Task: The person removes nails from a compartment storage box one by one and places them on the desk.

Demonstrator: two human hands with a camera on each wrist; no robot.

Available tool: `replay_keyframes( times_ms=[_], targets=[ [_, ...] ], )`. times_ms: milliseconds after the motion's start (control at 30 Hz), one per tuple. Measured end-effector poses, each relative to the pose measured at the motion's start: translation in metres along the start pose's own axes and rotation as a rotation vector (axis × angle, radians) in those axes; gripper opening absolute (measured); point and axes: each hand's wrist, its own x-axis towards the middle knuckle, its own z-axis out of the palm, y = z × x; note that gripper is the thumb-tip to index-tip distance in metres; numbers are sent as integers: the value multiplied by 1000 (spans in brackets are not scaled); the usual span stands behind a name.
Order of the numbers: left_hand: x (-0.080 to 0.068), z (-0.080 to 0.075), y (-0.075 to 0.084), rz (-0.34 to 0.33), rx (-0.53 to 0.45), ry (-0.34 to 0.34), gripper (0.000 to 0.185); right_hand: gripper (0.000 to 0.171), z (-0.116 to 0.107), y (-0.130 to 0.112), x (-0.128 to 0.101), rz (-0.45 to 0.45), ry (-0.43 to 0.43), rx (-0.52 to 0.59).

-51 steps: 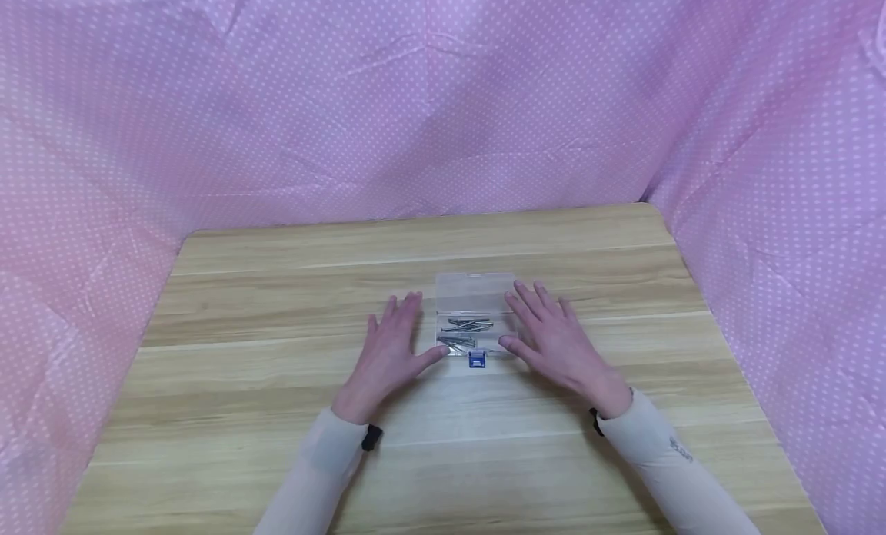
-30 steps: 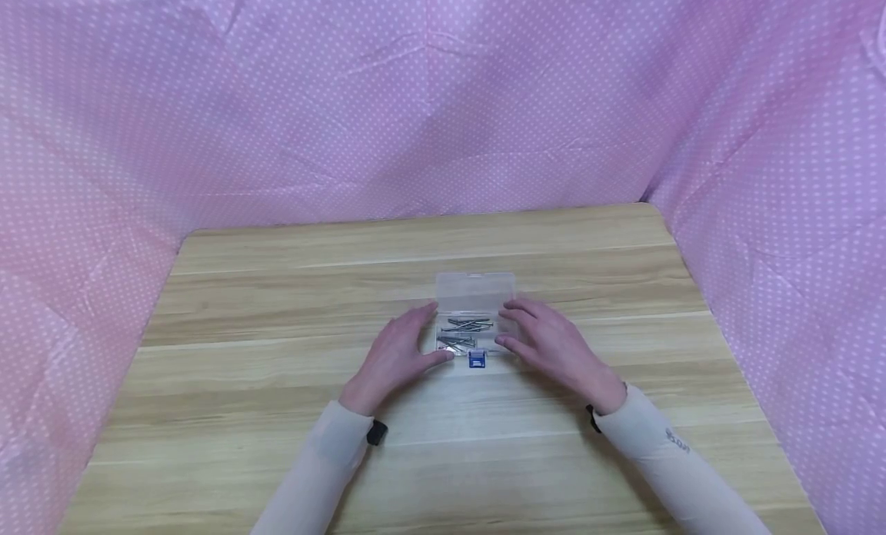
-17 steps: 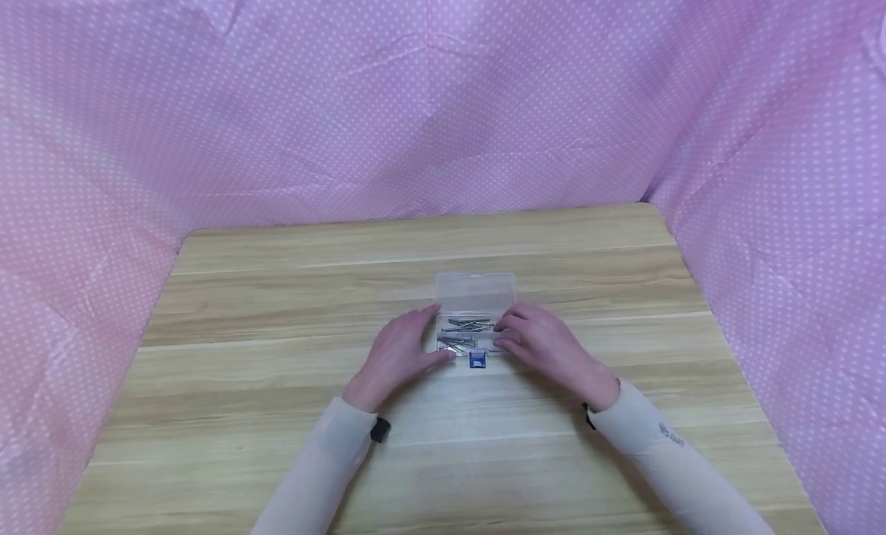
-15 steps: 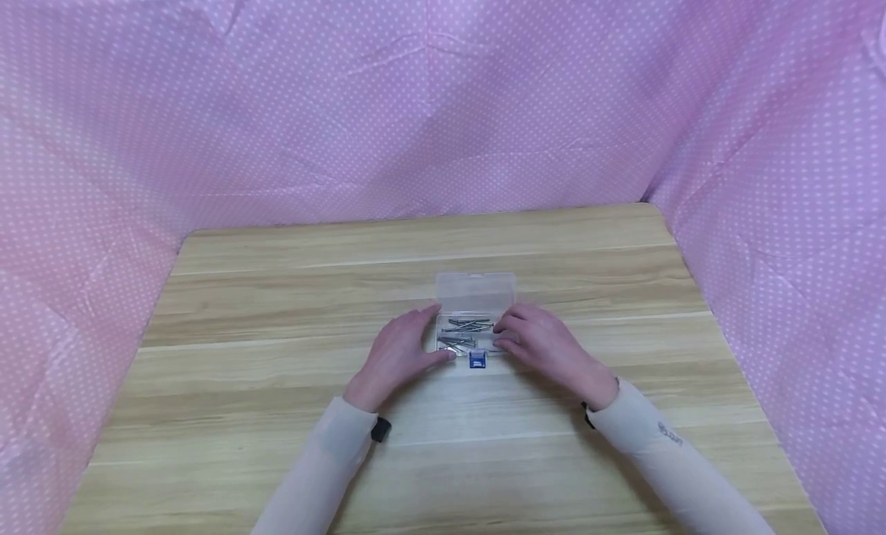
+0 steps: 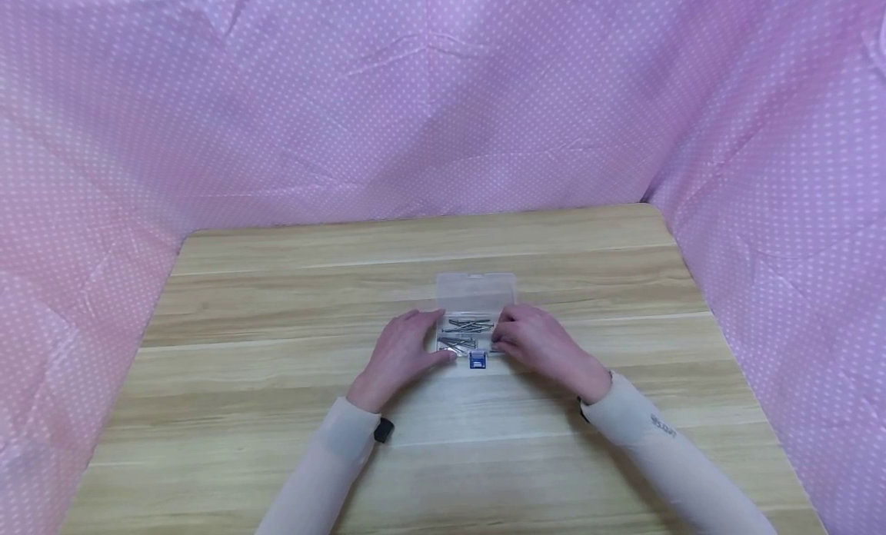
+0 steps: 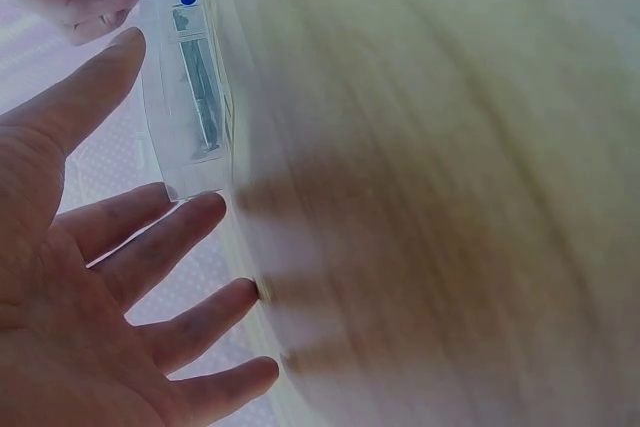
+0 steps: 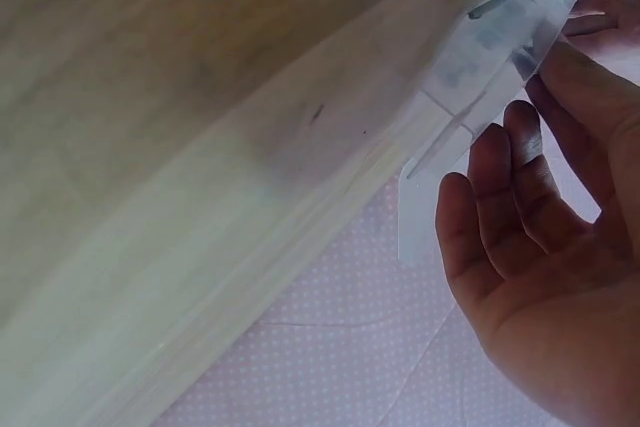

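Note:
In the head view, a clear plastic compartment box (image 5: 475, 292) lies near the table's middle, its lid folded back away from me. Long silver screws or nails (image 5: 469, 326) fill the back compartment, and more (image 5: 457, 342) lie at the front left. A blue latch (image 5: 477, 360) hangs from the front edge. My left hand (image 5: 401, 350) spans the box's left end, thumb at the front corner, fingers extended and spread in the left wrist view. My right hand (image 5: 542, 343) reaches over the right end with curled fingers. Its thumb and index fingertips are in the box; cannot tell what they pinch.
The box stands on a wood-grain table (image 5: 291, 274). Pink dotted cloth (image 5: 332, 104) hangs behind it and along both sides. Each wrist has a dark strap-like device, the left one (image 5: 384, 430) showing by the sleeve cuff.
Both hands have come in from spread positions beside the box to its ends. The right fingers have curled and moved left into the box. Box and contents look unmoved.

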Motion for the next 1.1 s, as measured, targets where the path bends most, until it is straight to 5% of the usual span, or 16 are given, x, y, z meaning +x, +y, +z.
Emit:
replay_keyframes(
  times_ms=[1100],
  targets=[
    [-1,7,2,-34,-43,26,76,9,0,11,10,-249,-31,-195]
  ],
)
